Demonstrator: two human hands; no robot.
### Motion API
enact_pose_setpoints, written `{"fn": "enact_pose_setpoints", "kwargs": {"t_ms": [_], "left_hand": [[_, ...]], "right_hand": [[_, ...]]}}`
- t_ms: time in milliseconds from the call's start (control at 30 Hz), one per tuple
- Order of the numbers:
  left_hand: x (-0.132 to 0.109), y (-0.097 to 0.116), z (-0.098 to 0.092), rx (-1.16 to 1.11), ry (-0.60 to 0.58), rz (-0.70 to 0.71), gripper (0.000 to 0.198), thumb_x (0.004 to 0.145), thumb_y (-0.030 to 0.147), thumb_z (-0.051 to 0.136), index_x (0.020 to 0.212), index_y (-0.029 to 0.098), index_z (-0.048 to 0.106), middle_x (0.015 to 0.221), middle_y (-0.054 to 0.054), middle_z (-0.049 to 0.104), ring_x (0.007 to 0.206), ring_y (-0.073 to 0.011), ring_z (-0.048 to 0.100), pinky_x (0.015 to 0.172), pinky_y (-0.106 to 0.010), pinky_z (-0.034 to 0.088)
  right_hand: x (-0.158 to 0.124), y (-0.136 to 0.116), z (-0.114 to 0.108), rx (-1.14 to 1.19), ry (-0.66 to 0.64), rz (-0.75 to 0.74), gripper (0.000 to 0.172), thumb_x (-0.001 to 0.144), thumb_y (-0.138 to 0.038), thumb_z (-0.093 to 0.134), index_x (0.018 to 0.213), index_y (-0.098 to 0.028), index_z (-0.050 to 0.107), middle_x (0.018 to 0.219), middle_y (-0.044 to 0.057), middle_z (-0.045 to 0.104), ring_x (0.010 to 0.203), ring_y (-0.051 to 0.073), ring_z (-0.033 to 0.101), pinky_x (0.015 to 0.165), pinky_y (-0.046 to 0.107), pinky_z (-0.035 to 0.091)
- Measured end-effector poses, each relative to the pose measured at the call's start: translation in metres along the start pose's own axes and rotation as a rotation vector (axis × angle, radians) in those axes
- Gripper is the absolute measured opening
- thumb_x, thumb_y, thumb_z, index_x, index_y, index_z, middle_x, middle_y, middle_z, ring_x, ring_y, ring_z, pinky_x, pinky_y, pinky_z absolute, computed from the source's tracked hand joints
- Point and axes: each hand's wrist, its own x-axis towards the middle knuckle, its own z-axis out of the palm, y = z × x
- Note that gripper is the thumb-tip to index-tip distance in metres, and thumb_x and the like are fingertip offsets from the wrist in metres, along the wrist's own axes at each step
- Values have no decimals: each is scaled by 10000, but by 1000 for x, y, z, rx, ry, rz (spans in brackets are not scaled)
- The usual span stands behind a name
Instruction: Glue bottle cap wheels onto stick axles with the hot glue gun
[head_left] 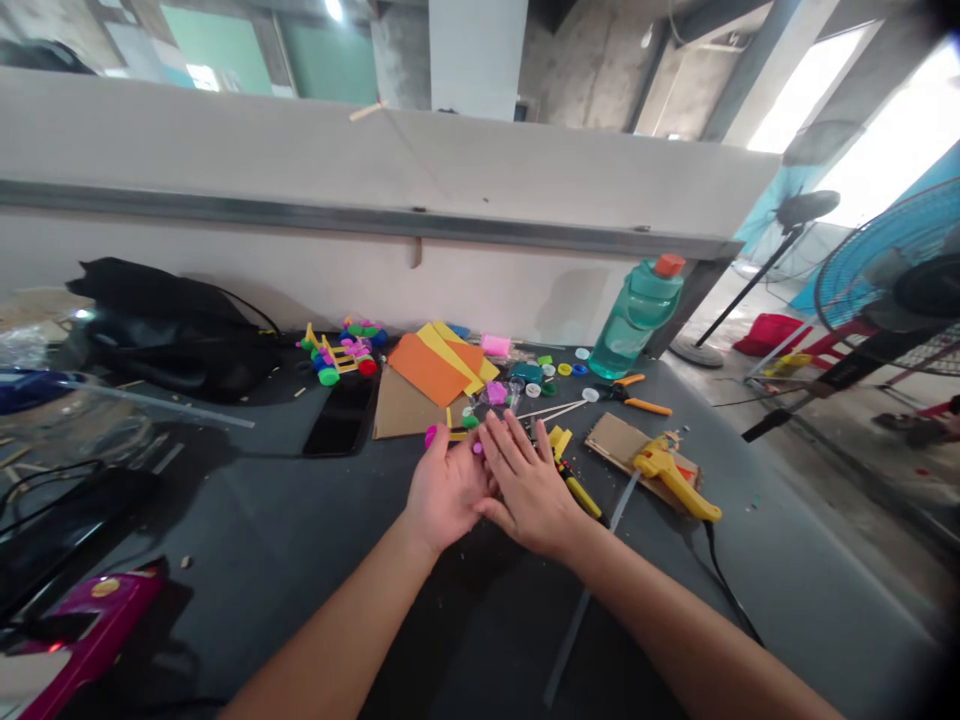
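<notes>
My left hand [448, 492] is turned palm up over the dark table, and a small purple piece [478, 448] shows at its fingers. Laid partly across it is my right hand [529, 485], palm down with the fingers stretched out. The place where the two hands meet is partly hidden. Just beyond them lie a pink and yellow piece [433, 435], a purple flower-shaped piece [496, 392] and white sticks [555, 410]. Yellow-handled pliers [581, 492] rest right of my right hand.
Behind are orange sheets [427, 370], cardboard [405, 405], a phone [339, 418], colourful models [341, 355] and bottle caps. At right stand a green bottle [634, 315], orange-handled pliers [645, 405] and a yellow glue gun [675, 475]. A magenta tool [97, 620] lies front left.
</notes>
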Motion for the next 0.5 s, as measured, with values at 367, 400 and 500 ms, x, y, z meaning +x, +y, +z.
{"fn": "enact_pose_setpoints", "kwargs": {"t_ms": [367,400,500], "left_hand": [[11,-6,-18,-34,155,115,456,927,373,297,1173,73,536,712,-71,657,624,-156,624,680,-266,493],[12,-9,-18,-30,154,94,458,923,392,301,1133,81,563,618,-44,616,548,-145,591,630,-256,488],[11,-17,-14,11,179,42,471,913,430,314,1145,103,562,672,-42,636,596,-154,603,677,-270,483]], "right_hand": [[-4,9,4,169,35,24,572,903,-501,307,1377,-184,350,1466,94,286,1375,265,150,1092,539,100],[-5,10,5,188,67,46,559,913,-477,291,1381,-175,340,1462,92,296,1375,249,158,1099,520,98],[-4,9,9,178,73,54,640,911,-495,261,1417,-104,235,1487,124,220,1385,248,107,1107,504,86]]}}
